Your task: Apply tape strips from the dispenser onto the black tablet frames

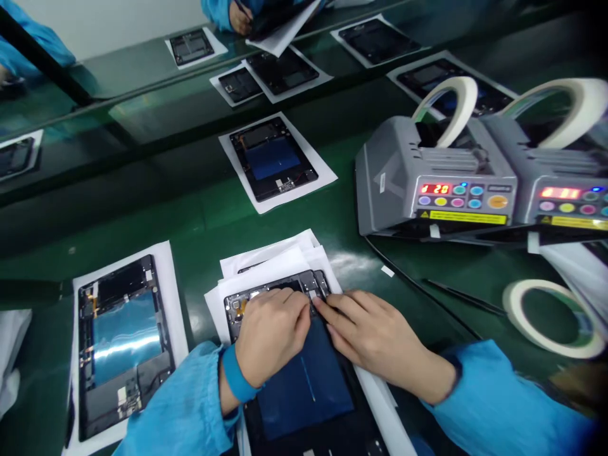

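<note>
An opened tablet with a dark blue battery panel lies in front of me on a stack of white sheets. My left hand, with a blue band at the wrist, is curled with thumb and fingers together over the tablet's upper part. Whatever it pinches is hidden. From the right, my right hand reaches in with fingers stretched out and a little bent. Its fingertips touch the tablet near the upper right corner, right beside my left hand.
Another opened tablet lies at left, and one more lies farther back. Two grey tape dispensers stand at right. Near them are a tape roll, dark tweezers and a black cable. Across the bench, a co-worker's hand shows.
</note>
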The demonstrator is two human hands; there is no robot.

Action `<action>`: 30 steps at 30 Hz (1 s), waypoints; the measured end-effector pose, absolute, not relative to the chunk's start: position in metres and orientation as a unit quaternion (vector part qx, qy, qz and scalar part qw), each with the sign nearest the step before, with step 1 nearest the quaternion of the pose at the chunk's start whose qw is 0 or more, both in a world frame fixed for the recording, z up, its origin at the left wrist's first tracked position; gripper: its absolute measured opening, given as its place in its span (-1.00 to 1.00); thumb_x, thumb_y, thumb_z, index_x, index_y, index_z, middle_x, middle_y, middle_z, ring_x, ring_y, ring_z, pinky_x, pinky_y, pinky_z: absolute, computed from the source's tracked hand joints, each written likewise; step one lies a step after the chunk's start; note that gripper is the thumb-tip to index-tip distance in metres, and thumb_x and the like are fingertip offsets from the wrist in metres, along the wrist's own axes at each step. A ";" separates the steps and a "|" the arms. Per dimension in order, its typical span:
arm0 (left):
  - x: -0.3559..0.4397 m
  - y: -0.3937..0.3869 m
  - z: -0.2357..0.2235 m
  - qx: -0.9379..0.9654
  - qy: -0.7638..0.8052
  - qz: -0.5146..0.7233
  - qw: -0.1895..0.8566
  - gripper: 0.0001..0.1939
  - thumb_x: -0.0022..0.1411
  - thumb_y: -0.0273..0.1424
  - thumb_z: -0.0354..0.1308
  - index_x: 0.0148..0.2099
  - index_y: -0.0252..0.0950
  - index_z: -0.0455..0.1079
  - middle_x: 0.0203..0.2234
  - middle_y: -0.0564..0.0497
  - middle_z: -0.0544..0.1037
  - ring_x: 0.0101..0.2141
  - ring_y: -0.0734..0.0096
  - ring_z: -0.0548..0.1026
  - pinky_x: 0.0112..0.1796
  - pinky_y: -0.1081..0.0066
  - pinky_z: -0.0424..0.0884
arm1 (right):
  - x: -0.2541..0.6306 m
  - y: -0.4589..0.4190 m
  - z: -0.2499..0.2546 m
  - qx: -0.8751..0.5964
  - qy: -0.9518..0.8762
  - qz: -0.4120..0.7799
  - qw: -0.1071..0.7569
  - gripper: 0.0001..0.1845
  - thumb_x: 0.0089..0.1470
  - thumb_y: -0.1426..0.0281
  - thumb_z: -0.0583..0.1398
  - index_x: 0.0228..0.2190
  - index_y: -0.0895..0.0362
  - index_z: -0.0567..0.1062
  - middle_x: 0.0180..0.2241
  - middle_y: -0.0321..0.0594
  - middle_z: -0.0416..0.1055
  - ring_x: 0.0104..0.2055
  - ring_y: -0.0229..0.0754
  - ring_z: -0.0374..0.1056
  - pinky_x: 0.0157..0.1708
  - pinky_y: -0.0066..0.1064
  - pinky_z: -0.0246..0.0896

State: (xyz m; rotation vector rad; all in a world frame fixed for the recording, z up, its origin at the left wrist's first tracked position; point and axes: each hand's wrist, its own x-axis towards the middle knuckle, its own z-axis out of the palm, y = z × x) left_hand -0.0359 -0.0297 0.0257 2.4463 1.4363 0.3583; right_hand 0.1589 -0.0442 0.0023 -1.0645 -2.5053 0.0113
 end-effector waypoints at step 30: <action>-0.095 -0.064 0.081 0.871 0.453 0.166 0.094 -0.84 0.40 -0.32 0.02 -0.13 -0.19 0.40 -0.32 0.00 0.58 -0.34 0.35 0.58 -0.33 0.39 0.51 | 0.344 -0.033 -0.004 -0.598 -0.702 -0.247 0.298 -0.56 0.14 0.41 0.23 0.07 0.16 0.44 -0.13 0.03 0.51 -0.15 0.05 0.46 -0.20 -0.20 0.32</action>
